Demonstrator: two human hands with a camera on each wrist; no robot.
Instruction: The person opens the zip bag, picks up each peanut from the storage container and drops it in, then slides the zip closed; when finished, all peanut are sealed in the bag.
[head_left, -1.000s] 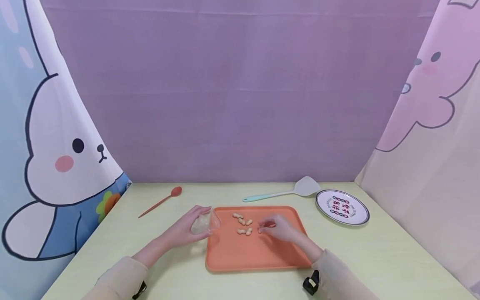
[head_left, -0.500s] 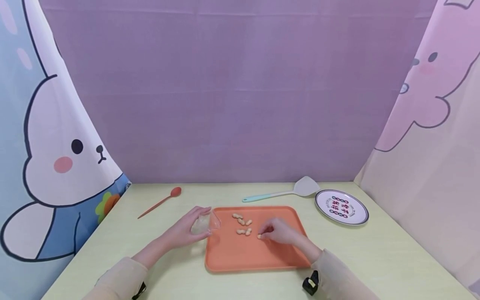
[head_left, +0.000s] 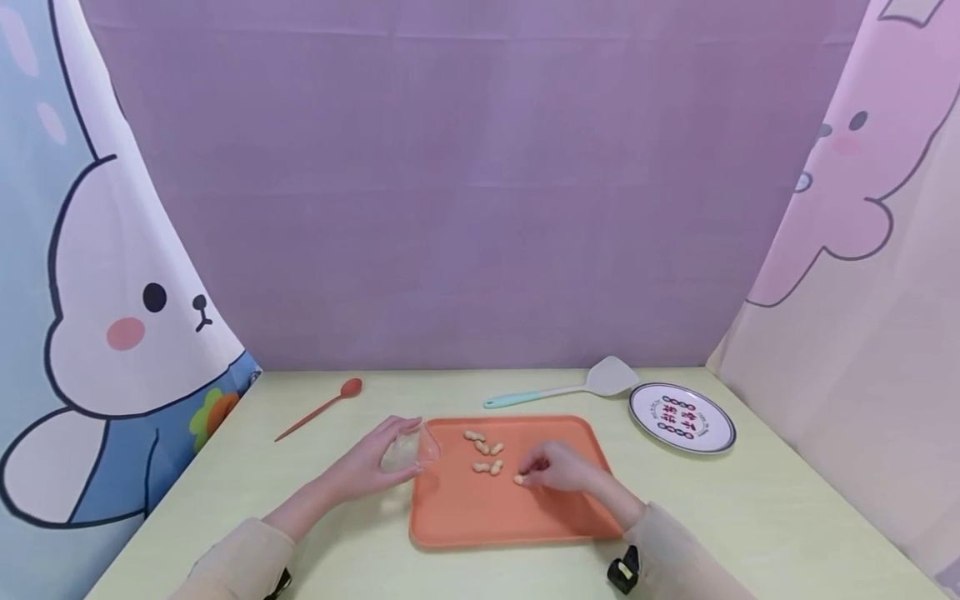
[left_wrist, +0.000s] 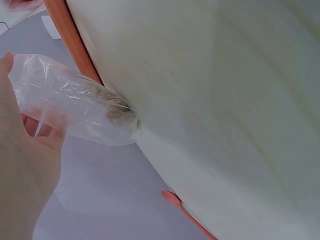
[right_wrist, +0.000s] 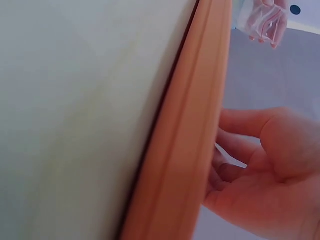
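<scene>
In the head view my left hand (head_left: 375,458) grips a clear plastic bag (head_left: 402,450) by its mouth, at the left rim of the orange tray (head_left: 487,521). The left wrist view shows the bag (left_wrist: 80,105) with tan lumps at its bottom; their kind is not clear there. Over the tray, my right hand (head_left: 558,467) has its fingertips curled at a peanut (head_left: 518,480), thumb and index finger pinching it near the surface. Several other peanuts (head_left: 482,447) lie in a loose cluster left of those fingertips. The tray rim hides the right fingertips in the right wrist view.
A red spoon (head_left: 318,410) lies at the table's back left. Behind the tray is a spatula (head_left: 562,389) with a mint handle, its head close to a white plate (head_left: 682,418) with red print. A purple cloth (head_left: 480,192) hangs at the back.
My right hand has come slightly nearer to me with the peanut, which shows more clearly at the fingertips. The left hand and bag have stayed put; the head view has tilted slightly.
</scene>
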